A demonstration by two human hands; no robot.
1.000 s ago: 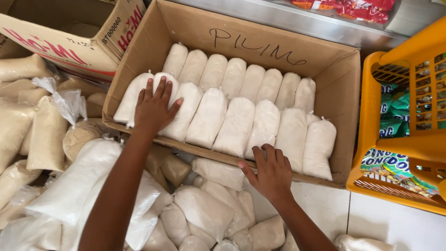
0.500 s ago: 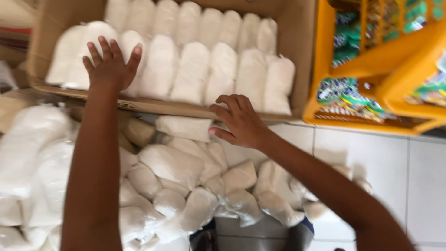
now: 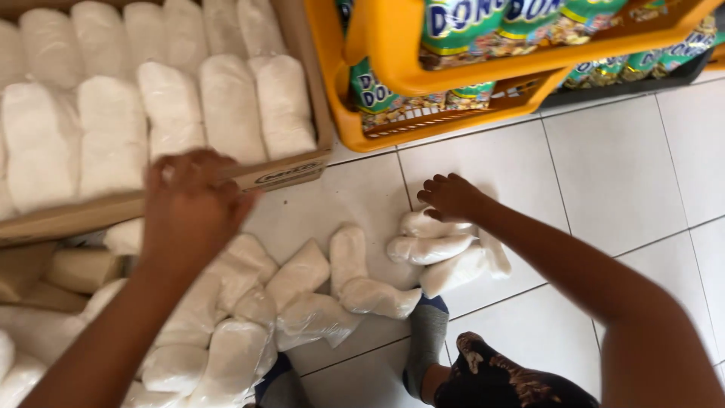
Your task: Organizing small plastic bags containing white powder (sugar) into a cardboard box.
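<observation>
Evidently we are reaching our right hand point(image 3: 451, 196), fingers curled and empty, over soft, slumping white bags point(image 3: 432, 249); left hand point(image 3: 190, 208) blurred, grip indeterminable; grasping mid-body is advisable.

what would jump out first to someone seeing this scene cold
The brown cardboard box at upper left, packed with neat rows of white powder-filled plastic bags, draws the eye first, along with more loose white bags scattered on the white tiled floor below it. The right hand reaches onto a small cluster of bags at centre, while the blurred left hand hovers by the box's front edge. At top right stands an orange plastic crate holding green snack packets.
</observation>
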